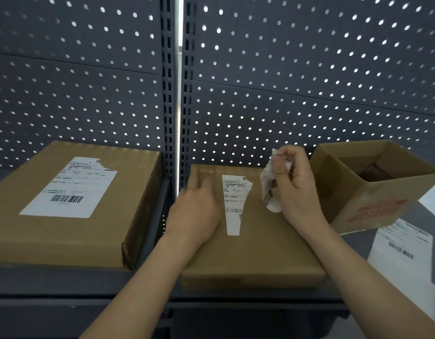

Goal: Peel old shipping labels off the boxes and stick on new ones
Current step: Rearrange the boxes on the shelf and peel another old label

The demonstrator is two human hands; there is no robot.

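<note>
Hands on the middle box (255, 253), torn label piece (269, 192) in the right

Head view: the left hand (197, 206) lies flat with straight fingers on top of the middle box at centre frame. It is just left of a narrow label strip (235, 204) stuck there, ragged along its right edge. The right hand (297, 184) is raised above the box's right part, thumb and curled fingers pinching the crumpled torn label piece, a barcode showing. At the left of the frame a second box (64, 236) carries a large label (72, 187) with its upper right corner torn. At the right stands an open box (373, 192) with red print. A white label sheet (402, 253) lies in front of it at lower right. All rest on a dark shelf (40, 280) before a pegboard (285, 69).
</note>
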